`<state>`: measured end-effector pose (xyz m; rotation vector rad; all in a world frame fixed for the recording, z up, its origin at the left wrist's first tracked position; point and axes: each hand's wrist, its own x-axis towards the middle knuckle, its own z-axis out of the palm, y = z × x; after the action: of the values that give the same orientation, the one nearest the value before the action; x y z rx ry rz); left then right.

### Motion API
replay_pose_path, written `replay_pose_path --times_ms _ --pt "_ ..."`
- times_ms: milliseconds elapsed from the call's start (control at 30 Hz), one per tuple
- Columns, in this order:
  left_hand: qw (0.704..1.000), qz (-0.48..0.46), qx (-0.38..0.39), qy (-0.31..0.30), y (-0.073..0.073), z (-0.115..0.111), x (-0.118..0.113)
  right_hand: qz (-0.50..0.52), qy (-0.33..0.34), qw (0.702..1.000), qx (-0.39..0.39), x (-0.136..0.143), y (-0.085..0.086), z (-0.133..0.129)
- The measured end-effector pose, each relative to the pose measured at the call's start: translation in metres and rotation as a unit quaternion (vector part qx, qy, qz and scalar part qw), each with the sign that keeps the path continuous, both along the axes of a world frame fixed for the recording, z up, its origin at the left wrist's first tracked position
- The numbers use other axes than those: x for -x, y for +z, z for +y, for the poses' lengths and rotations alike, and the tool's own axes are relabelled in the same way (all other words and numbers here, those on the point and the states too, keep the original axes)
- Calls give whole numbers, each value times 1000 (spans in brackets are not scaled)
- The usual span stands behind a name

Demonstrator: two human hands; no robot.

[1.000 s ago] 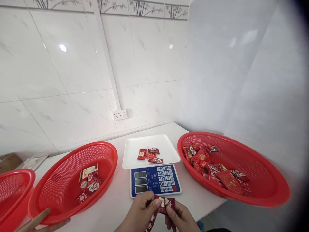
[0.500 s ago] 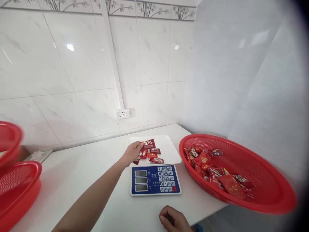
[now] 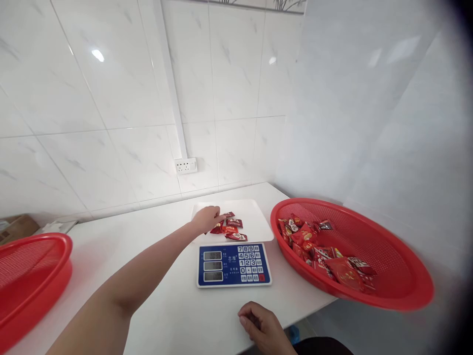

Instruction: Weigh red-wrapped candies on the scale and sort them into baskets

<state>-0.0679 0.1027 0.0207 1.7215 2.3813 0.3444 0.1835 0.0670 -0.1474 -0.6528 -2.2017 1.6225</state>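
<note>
My left hand [image 3: 207, 220] reaches over the white weighing tray [image 3: 258, 224], its fingers bent down and closed on a red candy packet [image 3: 228, 215]; the fingertips are partly hidden. Close beside them on the tray lie several more small red wrapped candies [image 3: 235, 237]. In front of the tray is the scale's blue keypad panel [image 3: 234, 265] with three small displays. My right hand [image 3: 264, 325] rests at the table's front edge, fingers curled in, with nothing visible in it.
A large red perforated basket [image 3: 402, 276] with several red candy packets stands at the right, reaching past the table edge. Another red basket [image 3: 37, 296] is at the left. Behind it sits a cardboard box [image 3: 18, 228]. A socket [image 3: 185, 165] is on the tiled wall.
My left hand has lowered the red packet toward the other candies on the tray. The view has tilted down, and the upper left basket has left the picture. My right hand stays curled.
</note>
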Motion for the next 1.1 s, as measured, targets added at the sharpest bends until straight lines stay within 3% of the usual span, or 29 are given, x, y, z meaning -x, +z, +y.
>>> replay_pose_path --times_ms 133,233,400,800,1100 --pt "994 16 30 -105 -1 -5 -20 4 0 1000 -2 1 -3 1" --pt "989 28 46 -136 -6 -3 -26 5 -5 1000 -4 0 -2 0" --pt "992 39 35 -115 -9 8 -18 1 -9 1000 -7 -1 0 -1" --pt "997 -13 32 -63 1 16 20 -5 -8 1000 -13 -1 6 -2" --pt "989 12 60 -132 -1 33 -5 -4 -7 1000 -28 -1 3 -1"
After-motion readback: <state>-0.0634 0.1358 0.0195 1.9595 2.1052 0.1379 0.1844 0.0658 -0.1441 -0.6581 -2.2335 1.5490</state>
